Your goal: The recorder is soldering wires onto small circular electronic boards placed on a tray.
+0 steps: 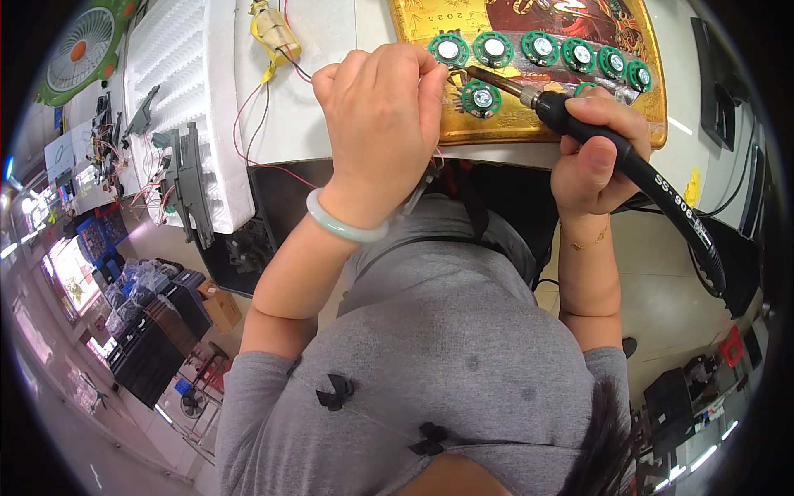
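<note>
My right hand [597,149] is wrapped round the black handle of a soldering iron [571,117]. The iron's tip points left, close to the fingertips of my left hand [376,103]. That hand is closed, back upward, and hides what its fingers pinch; a short bit of dark wire [456,76] shows by the iron's tip. Both hands are over a gold and red tray [529,131]. On it several small round speakers with green rims form a row, including one speaker [493,50] near the left end. Another speaker [481,98] lies just below the tip.
Left of my hands, a yellow-taped bundle [275,33] trails red and black wires. Further left a white foam tray [169,91] carries dark plastic parts [188,178], with a green fan [80,51] beyond. A dark flat panel [715,83] stands at the right. A black bin [273,215] sits below the table edge.
</note>
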A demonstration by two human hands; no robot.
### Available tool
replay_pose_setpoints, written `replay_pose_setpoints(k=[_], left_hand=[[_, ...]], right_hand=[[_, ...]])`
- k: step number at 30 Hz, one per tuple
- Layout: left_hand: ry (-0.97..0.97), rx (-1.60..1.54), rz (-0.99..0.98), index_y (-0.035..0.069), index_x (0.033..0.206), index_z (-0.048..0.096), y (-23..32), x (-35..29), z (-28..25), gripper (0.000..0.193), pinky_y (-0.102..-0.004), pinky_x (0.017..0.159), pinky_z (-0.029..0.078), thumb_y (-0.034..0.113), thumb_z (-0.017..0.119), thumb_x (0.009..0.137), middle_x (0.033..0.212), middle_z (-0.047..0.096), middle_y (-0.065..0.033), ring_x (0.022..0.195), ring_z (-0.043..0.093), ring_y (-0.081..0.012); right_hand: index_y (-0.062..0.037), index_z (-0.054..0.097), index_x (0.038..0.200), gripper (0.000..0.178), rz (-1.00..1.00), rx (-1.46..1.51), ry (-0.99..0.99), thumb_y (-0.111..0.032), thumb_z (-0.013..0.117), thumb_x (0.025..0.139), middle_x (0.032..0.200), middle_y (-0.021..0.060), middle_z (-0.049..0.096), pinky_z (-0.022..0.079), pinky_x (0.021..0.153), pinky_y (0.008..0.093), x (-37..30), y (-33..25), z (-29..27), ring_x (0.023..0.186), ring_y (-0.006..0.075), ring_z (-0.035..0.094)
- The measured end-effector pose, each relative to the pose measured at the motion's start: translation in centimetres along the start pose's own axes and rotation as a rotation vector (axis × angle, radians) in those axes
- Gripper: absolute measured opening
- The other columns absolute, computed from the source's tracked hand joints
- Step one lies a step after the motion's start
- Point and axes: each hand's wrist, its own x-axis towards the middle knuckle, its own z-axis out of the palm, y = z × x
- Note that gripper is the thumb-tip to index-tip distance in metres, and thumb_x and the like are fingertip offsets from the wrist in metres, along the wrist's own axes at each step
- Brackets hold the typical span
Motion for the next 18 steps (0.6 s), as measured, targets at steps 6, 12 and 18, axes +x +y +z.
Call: replay_pose_setpoints(k=[6,12,18], left_hand=[[0.0,0.004,0.005,0.009,0.076,0.05,-0.01,-0.01,-0.07,0.01,-0.0322,0.066,0.028,0.013,0.059,0.073,0.066,0.051,-0.0015,0.063,0.045,-0.019],[0.003,-0.003,0.005,0.009,0.076,0.05,-0.06,0.0,-0.09,0.01,-0.0321,0.066,0.028,0.013,0.059,0.073,0.066,0.052,-0.0014,0.062,0.045,-0.019],[0.004,-0.005,-0.001,0.009,0.076,0.05,-0.08,0.11,-0.07,0.01,-0.032,0.065,0.028,0.013,0.058,0.073,0.066,0.051,-0.0013,0.062,0.044,-0.0189]], right_hand=[[0.0047,0.053,0.087,0.026,0.007,0.007,-0.004,-0.021,0.053,0.082,0.08,0.0107,0.058,0.043,0.062,0.0218,-0.01,-0.08,0.06,0.067,0.0135,0.053],[0.0044,0.053,0.087,0.026,0.016,0.012,0.009,-0.021,0.053,0.082,0.08,0.0105,0.058,0.043,0.063,0.0218,0.08,-0.19,0.18,0.068,0.0134,0.053],[0.0042,0.054,0.085,0.028,0.007,-0.026,0.016,-0.024,0.052,0.083,0.078,0.0102,0.058,0.042,0.063,0.0214,0.03,0.0,0.0,0.067,0.0133,0.052]])
